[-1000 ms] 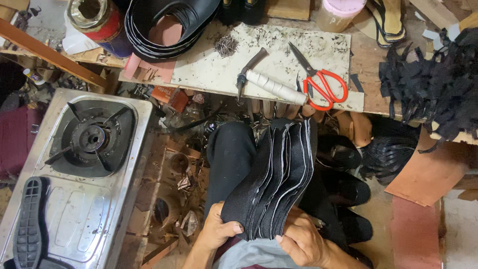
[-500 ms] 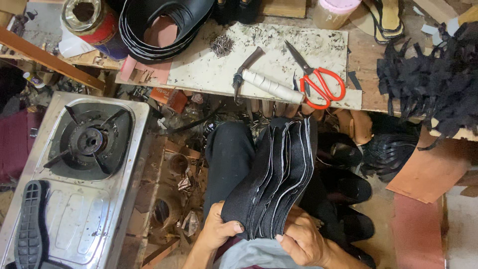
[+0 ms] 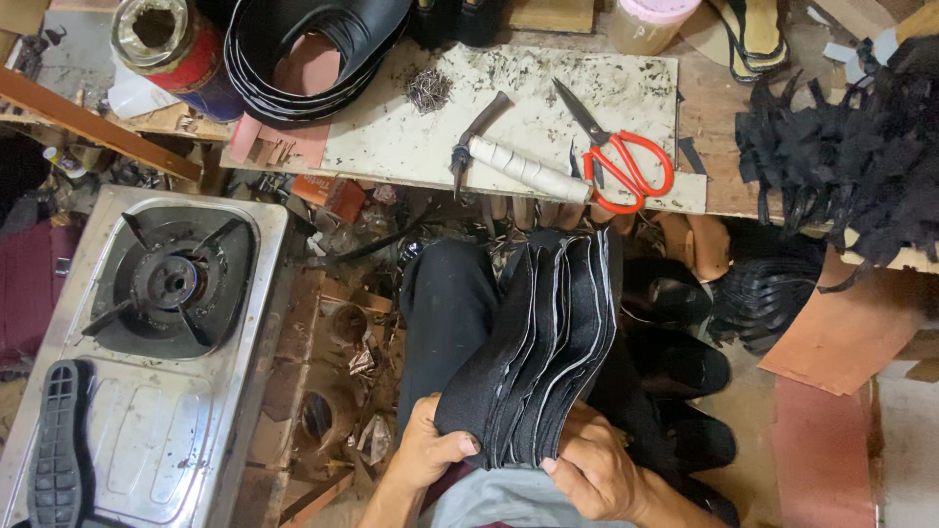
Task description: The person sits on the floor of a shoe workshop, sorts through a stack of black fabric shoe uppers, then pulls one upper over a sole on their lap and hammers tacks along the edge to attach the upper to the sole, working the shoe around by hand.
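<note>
While seated, your left hand (image 3: 423,452) & right hand (image 3: 595,476) both grip the stack of black sole pieces (image 3: 543,347) resting on your lap, fingers closed on its near end.

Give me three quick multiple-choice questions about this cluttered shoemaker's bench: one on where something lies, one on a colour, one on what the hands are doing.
1. Where does the steel single-burner gas stove stand?
A. on the pale board
B. low at the left, beside the person's leg
C. under the heap of black scraps

2. What colour are the handles of the scissors?
A. orange-red
B. blue
C. yellow

3. How do the hands stand with the fanned stack of black flat leather pieces?
A. both grip its near end
B. one hand only
C. neither touches it

Answers: 1 B, the stove sits left of the dark trouser leg, below the bench. 2 A, the loops show orange-red on the pale worn cutting board. 3 A, the left hand and right hand pinch the stack from either side.
</note>
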### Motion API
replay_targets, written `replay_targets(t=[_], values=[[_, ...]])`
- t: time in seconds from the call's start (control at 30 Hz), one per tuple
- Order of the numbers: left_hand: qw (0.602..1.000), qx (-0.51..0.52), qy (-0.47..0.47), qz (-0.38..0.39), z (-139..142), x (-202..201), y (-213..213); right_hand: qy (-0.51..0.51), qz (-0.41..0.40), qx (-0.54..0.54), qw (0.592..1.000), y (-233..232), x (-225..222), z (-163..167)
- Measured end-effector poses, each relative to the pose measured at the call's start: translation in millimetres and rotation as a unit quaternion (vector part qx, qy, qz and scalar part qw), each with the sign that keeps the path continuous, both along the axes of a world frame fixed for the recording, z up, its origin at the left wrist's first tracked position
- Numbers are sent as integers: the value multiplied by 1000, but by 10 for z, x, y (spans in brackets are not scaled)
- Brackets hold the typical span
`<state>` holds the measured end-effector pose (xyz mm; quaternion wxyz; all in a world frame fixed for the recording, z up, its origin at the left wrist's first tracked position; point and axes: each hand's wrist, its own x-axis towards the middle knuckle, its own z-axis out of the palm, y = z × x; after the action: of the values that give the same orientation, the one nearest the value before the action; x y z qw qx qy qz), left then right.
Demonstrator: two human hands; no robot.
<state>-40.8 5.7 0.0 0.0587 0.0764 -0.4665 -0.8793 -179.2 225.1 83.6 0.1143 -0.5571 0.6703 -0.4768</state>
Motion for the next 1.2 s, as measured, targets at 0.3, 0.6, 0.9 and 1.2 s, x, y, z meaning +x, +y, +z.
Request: replay_targets(t=[0.3,0.6,0.9,1.2], values=[[999,-16,-28,-1,18,-29,4,-12,4,-19,1000,-15,-49,43],[998,27,-52,9,13,-93,75,-37,-6,-13,999,-55,-67,113],[995,95,-21,-2,-11,-177,118,-42,-27,-21,999,-56,-96,240],[989,1,-149,28,274,-178,12,-46,-61,16,997,-68,-46,165]])
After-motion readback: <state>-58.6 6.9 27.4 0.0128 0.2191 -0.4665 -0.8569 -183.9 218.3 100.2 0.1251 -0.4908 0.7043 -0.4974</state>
